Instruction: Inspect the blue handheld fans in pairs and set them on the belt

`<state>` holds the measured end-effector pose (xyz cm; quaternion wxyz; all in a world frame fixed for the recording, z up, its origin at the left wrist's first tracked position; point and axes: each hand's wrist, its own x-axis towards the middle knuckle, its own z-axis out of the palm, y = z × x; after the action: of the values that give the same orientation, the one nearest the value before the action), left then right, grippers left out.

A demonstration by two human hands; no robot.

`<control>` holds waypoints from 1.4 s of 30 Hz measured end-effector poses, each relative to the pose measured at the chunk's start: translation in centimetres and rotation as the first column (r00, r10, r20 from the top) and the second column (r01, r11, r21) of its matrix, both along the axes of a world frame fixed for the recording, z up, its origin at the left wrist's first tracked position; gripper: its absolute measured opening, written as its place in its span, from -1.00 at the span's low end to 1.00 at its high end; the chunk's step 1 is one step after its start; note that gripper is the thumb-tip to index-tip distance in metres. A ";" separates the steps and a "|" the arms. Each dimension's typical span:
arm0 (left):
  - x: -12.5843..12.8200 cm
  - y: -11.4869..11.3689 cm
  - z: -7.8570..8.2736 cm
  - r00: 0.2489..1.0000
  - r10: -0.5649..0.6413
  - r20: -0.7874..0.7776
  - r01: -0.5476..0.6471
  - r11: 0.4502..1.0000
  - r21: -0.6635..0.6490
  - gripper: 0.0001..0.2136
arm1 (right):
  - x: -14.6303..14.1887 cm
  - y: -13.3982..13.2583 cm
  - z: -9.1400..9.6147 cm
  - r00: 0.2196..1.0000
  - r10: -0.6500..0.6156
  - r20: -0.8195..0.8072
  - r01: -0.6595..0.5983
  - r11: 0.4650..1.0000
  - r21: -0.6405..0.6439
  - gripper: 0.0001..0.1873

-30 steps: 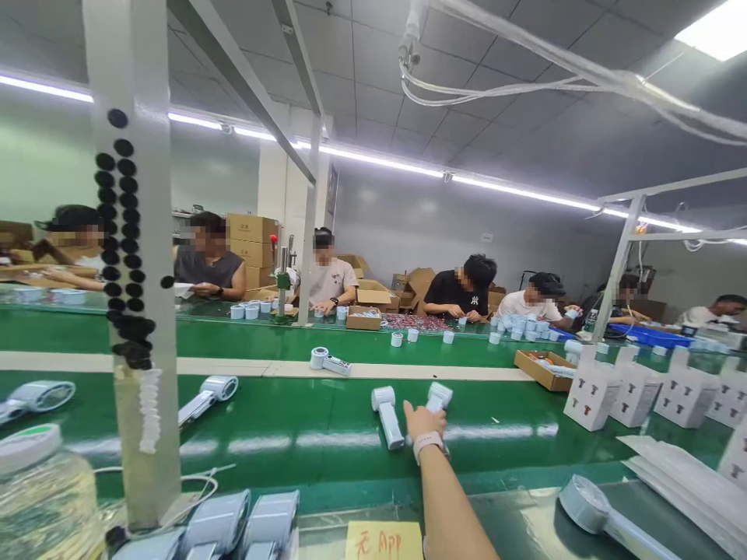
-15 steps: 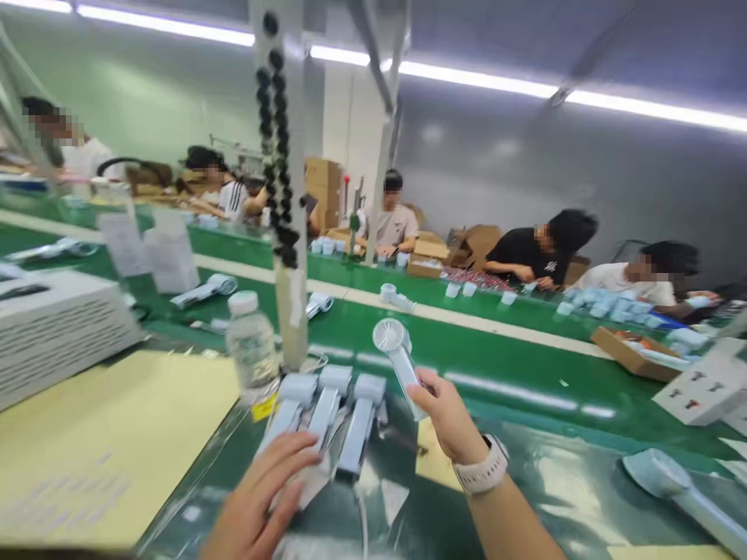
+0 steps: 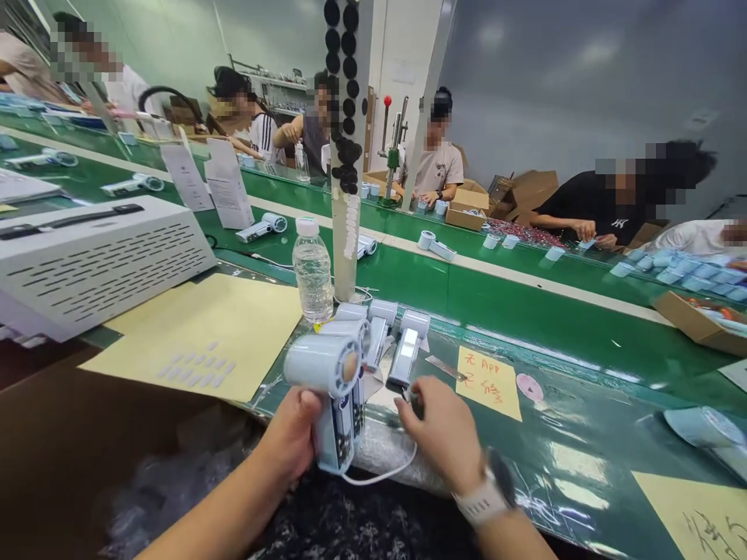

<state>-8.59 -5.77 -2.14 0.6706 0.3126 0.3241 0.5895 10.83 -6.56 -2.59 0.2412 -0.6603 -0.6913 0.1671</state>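
Note:
My left hand [image 3: 295,435] is closed round a light-blue handheld fan [image 3: 320,365], upright at the bench edge. Its handle is open along one side, showing dark inner parts. Pressed close behind it is a second fan [image 3: 357,404]; whether the same hand grips it I cannot tell. From below the held fan a white cable [image 3: 382,476] curves toward my right hand [image 3: 440,432]. That hand is bent with thumb and forefinger close together at the lower end of a fan [image 3: 404,354] lying on the bench; what lies between the fingertips is hidden. Another fan [image 3: 378,334] lies beside it.
A water bottle [image 3: 312,272] stands by a post [image 3: 345,257]. A grey vented box [image 3: 110,264] sits left, near yellow paper [image 3: 257,311] bearing small pale pieces. A green conveyor [image 3: 513,311] runs beyond, with co-workers across it. Another fan [image 3: 709,432] lies at right.
My right hand has come down from above the bench, without the fan it held up. My left hand, earlier open over the fans, now grips one upright. The view has shifted.

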 end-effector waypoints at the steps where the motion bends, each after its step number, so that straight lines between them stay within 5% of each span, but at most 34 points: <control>1: 0.0 0.2 0.5 1.000 -0.005 0.030 0.004 1.000 0.023 -0.38 | 0.0 0.5 0.0 0.999 -0.023 0.034 0.023 0.999 -0.023 -0.93; 4: -0.3 0.6 1.9 0.992 -0.033 0.120 0.028 0.999 0.045 -0.42 | -0.9 0.3 -0.1 0.999 0.042 -0.006 -0.042 0.997 -0.065 -0.87; 6: -0.6 0.8 2.7 0.980 -0.080 0.181 0.069 0.995 0.067 -0.44 | -1.7 -1.2 -0.1 0.978 0.124 -0.169 -0.146 0.981 -0.127 -0.88; 9: -0.9 1.0 3.4 0.953 -0.154 0.261 0.129 0.986 0.110 -0.42 | -2.6 -3.6 0.0 0.754 0.162 -0.637 -0.393 0.888 -0.239 -0.92; 11: -0.6 1.0 3.5 0.946 -0.155 0.286 0.131 0.986 0.100 -0.42 | -3.1 -4.4 0.3 0.604 0.097 -0.791 -0.488 0.830 -0.271 -0.85; 20: 0.8 0.2 2.9 0.952 -0.158 0.262 0.155 0.987 0.035 -0.41 | -4.3 -4.5 0.8 0.604 0.143 -0.784 -0.489 0.843 -0.223 -0.57; 26: 1.0 -0.1 2.6 0.974 -0.026 0.226 0.011 0.998 0.064 -0.41 | -6.6 -5.9 -1.7 0.362 -0.110 -0.926 -0.407 0.875 -0.264 -0.41; 28: 1.1 -0.2 2.6 0.975 -0.013 0.220 0.001 0.999 0.053 -0.41 | -6.8 -6.0 -1.6 0.376 -0.086 -0.923 -0.411 0.877 -0.249 -0.40; 31: 0.9 -0.1 3.1 0.958 0.009 0.288 -0.009 1.000 -0.002 -0.41 | -6.1 -5.7 -0.3 0.508 0.187 -0.841 -0.434 0.899 -0.062 -0.45; 34: 0.5 0.1 3.8 0.919 0.022 0.393 0.002 0.998 -0.062 -0.44 | -5.4 -5.3 0.6 0.536 0.401 -0.743 -0.459 0.877 0.142 -0.49; 38: 0.3 -0.4 4.2 0.929 -0.008 0.371 0.010 1.000 -0.004 -0.42 | -5.6 -5.5 0.0 0.603 0.216 -0.768 -0.332 0.943 0.005 -0.53; 42: 0.4 -1.0 3.8 0.956 -0.047 0.290 0.013 0.993 0.118 -0.39 | -5.7 -5.8 -0.4 0.562 0.102 -0.821 -0.348 0.930 -0.123 -0.45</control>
<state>-8.21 -6.75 1.66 0.7008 0.2651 0.1824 0.6366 5.13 -12.38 -3.01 0.4099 -0.4454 -0.5573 0.5683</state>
